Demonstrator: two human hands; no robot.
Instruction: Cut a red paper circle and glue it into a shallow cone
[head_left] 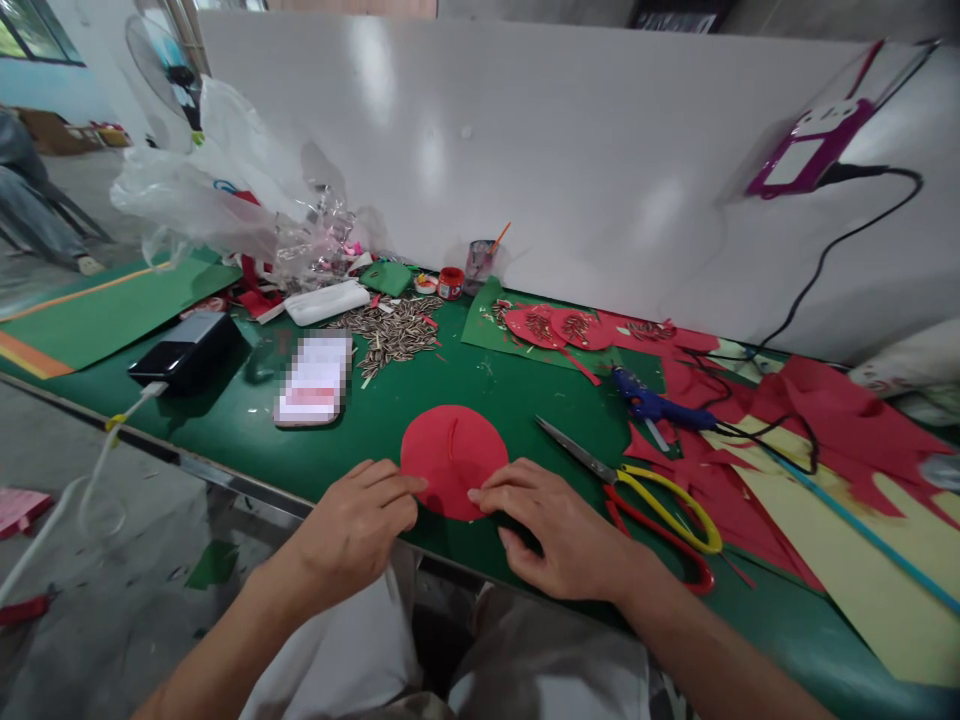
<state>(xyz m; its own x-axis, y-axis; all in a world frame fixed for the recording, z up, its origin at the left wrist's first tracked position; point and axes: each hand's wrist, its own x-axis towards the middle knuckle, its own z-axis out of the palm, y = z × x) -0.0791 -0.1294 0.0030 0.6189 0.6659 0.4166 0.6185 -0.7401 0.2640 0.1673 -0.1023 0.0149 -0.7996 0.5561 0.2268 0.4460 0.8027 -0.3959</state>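
Observation:
A red paper circle (469, 470) lies near the front edge of the green table, with a thin red strip (451, 438) running down its upper middle. My left hand (367, 515) holds the circle's lower left edge, its fingers curled and the index finger on the paper. On the lower right edge, the fingertips of my right hand (544, 520) grip the same circle. Scissors (622, 475) with yellow and red handles lie just right of my right hand, blades pointing up and left. Behind the circle is a pile of striped seeds (397, 330).
A phone (315, 380) and a black power bank (184, 350) lie left. At the back are seed-covered red paper pieces (559, 325), a red jar (450, 283) and plastic bags (217, 190). A blue glue gun (660, 405) and red scraps (712, 490) occupy the right.

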